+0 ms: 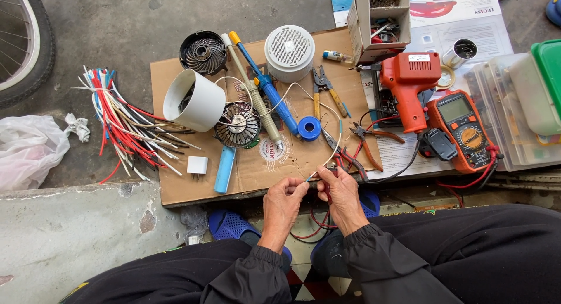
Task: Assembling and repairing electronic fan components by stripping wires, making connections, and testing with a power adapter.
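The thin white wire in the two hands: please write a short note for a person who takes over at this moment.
Left hand: fingertips pinch the thin white wire near its end.
Right hand: pinches the same wire end from the other side, close to the left hand; a red lead runs below it.
The wire loops up over the cardboard sheet toward the fan grille.
Nearby: pliers, blue tape roll, orange multimeter, red soldering gun.
Done: fan housing lies in parts.
Left: whether the wire end is stripped or joined cannot be seen.
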